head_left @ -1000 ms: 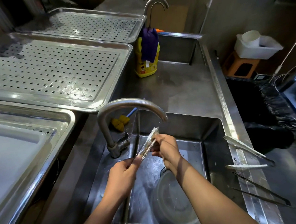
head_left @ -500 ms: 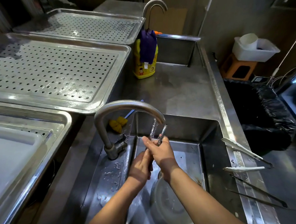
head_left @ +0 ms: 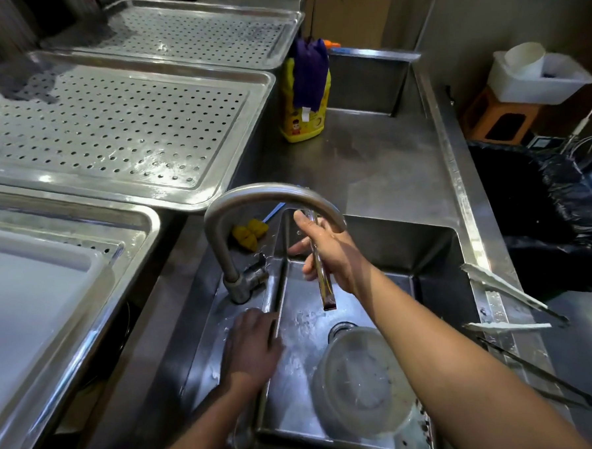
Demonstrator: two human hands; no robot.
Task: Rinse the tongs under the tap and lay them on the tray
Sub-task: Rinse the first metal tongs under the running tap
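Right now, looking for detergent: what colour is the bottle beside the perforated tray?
Yellow bottle, head view.

Right hand [head_left: 330,253] up, fingers curled gripping; left hand [head_left: 251,350] lower, palm down.

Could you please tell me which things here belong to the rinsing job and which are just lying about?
In use: slim steel tongs in the right hand, curved steel tap, perforated steel tray.
Lying about: yellow detergent bottle, yellow sponge, clear plastic bowl, pale flat-bladed tongs.
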